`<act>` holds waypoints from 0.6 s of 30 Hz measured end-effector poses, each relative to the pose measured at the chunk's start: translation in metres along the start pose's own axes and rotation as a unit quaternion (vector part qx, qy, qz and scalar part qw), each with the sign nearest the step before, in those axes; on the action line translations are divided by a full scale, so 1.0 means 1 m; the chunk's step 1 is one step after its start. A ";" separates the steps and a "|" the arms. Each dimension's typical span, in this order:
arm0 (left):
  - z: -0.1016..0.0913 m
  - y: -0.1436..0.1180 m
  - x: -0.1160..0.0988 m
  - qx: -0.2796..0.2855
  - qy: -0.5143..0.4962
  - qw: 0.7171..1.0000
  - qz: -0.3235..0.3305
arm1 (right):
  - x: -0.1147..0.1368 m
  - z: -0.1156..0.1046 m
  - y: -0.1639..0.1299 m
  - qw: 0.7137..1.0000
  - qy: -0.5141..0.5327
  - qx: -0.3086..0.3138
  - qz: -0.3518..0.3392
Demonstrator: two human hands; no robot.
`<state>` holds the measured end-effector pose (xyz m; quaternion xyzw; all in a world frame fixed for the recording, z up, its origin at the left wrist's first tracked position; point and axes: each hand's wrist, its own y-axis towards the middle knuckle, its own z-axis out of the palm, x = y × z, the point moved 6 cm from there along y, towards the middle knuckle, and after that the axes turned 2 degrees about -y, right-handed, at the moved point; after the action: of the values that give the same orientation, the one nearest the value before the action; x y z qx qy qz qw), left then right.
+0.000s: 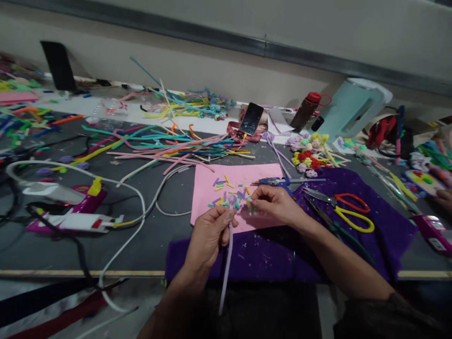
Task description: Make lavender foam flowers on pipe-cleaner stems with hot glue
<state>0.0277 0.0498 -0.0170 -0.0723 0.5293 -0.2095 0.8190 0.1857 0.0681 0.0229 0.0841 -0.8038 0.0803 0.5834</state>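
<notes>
My left hand [212, 230] pinches a pale lilac pipe cleaner [227, 273], whose long end hangs down past the table edge. A small lilac shape, perhaps a flower, shows above its fingertips. Just to the right, my right hand [275, 203] has its fingertips pressed together over short cut pieces; what they hold, if anything, is too small to make out. Both hands are above a pink foam sheet [212, 176], on which lie several cut pipe cleaner pieces [226, 186] in yellow, lilac and teal. A blue hot glue gun [271, 181] rests at the sheet's right side.
Yellow-and-red-handled scissors [353, 212] and dark pliers [328, 223] lie on purple cloth [384, 226]. Behind are loose pipe cleaners [169, 146], a phone [251, 117], finished flowers [307, 155], a bottle [306, 110] and a jug [348, 106]. White cable [143, 202] loops at left. Another person's hand [444, 195] is far right.
</notes>
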 end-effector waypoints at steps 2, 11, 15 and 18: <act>-0.001 0.001 0.000 -0.006 -0.002 1.000 0.003 | 0.009 0.009 -0.001 0.999 -0.033 0.033 -0.009; -0.001 0.000 -0.001 -0.011 -0.013 0.999 0.028 | 0.032 0.033 -0.001 0.974 -0.191 0.082 -0.088; 0.001 0.001 -0.002 0.002 0.016 0.999 0.041 | 0.035 0.036 -0.003 0.967 -0.222 0.074 -0.103; -0.001 0.000 -0.004 -0.013 0.031 0.997 0.068 | 0.036 0.033 -0.005 0.955 -0.267 0.055 -0.120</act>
<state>0.0254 0.0519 -0.0148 -0.0402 0.5609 -0.1482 0.8135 0.1456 0.0548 0.0469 0.2307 -0.9084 0.0283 0.3476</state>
